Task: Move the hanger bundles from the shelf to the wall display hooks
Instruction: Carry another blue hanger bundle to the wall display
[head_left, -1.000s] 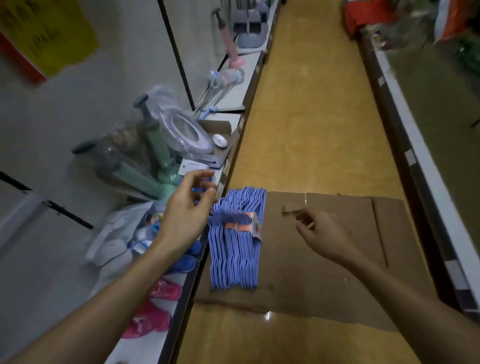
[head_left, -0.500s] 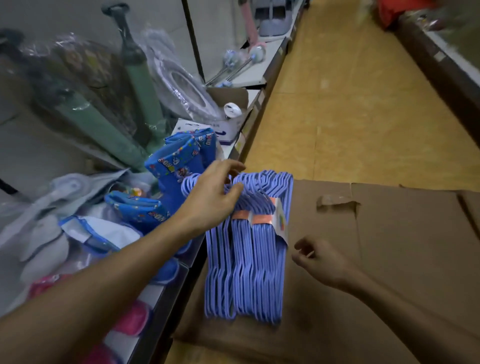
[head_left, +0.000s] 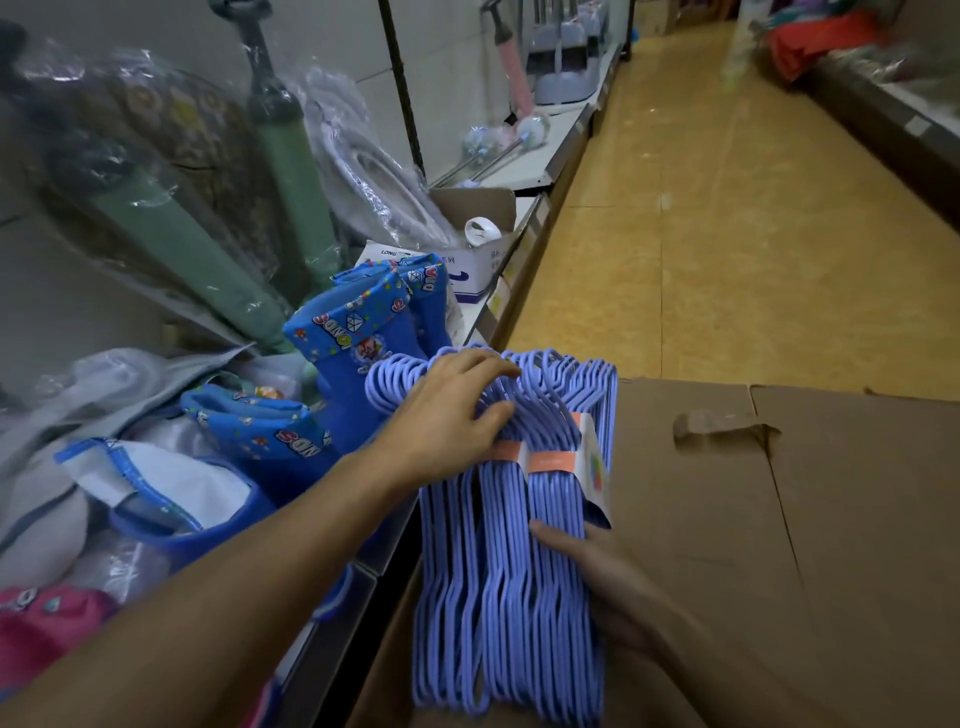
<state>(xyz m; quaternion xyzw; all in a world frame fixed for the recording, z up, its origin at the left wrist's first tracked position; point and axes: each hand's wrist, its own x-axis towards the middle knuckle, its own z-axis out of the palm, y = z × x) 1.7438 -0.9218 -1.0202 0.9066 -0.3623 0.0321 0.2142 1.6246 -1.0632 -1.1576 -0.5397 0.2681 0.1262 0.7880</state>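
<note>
Lavender-blue hanger bundles (head_left: 509, 597), tied with orange paper bands (head_left: 550, 460), lie flat on a brown cardboard sheet (head_left: 779, 519) beside the shelf edge (head_left: 522, 270). My left hand (head_left: 447, 421) lies over the hook ends at the top of the bundles, with fingers and thumb closing around the hooks. At the bundles' right side, lower down, my right hand (head_left: 608, 582) holds them with the thumb on top of the rods; its fingers are hidden beneath. No wall display hooks are in view.
The shelf on the left holds blue patterned boots (head_left: 363, 332), green pumps in plastic wrap (head_left: 291, 171), a white box (head_left: 483, 260) and bagged goods. A yellow aisle floor (head_left: 727, 260) runs ahead, with another shelf unit (head_left: 883, 124) along the right.
The view has come closer and lower. My left hand went from above the shelf onto the hook ends. My right hand moved left from the cardboard and took hold of the bundles' side.
</note>
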